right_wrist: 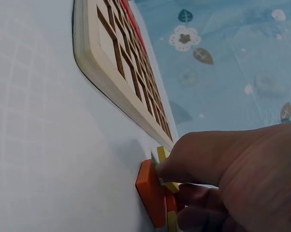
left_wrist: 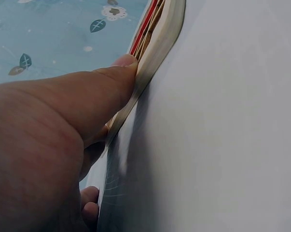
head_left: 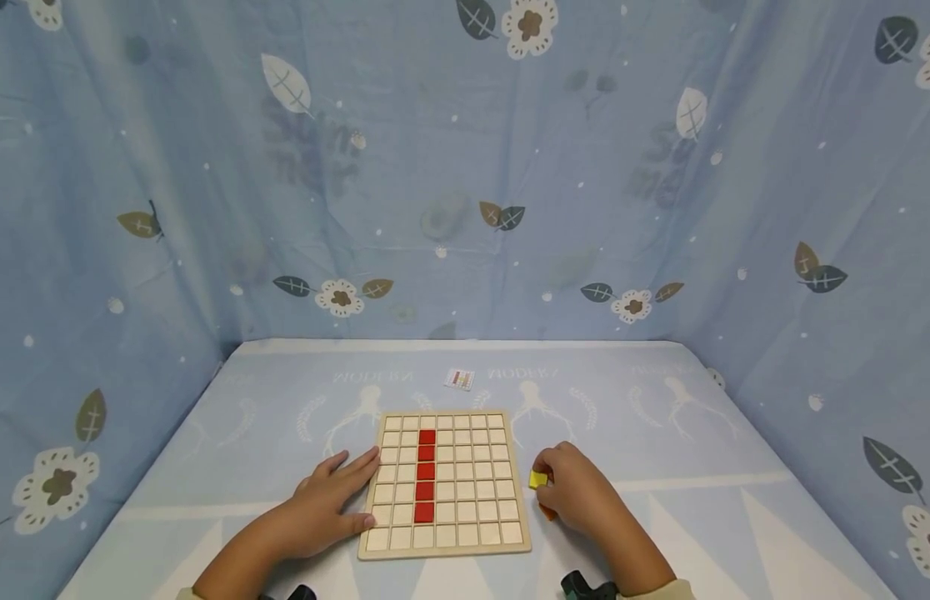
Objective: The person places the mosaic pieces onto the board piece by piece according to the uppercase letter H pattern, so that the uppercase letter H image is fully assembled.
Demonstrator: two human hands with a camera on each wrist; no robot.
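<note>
A wooden grid board (head_left: 470, 550) lies flat on the table, with a column of several red square tiles (head_left: 426, 471) in its left part. My left hand (head_left: 326, 508) rests against the board's left edge, fingers spread onto the rim; its thumb (left_wrist: 106, 89) touches the board's side. Right of the board, my right hand (head_left: 577, 487) pinches a yellow tile (head_left: 537, 479) between thumb and curled fingers. Directly beside that tile are orange tiles (right_wrist: 151, 193), partly covered by the hand, and more yellow (right_wrist: 172, 221) shows below.
A small printed card (head_left: 460, 379) with a coloured grid lies on the table behind the board. Blue patterned curtain (head_left: 450, 167) encloses the table at the back and both sides. A pale printed cloth (head_left: 705, 533) covers the tabletop.
</note>
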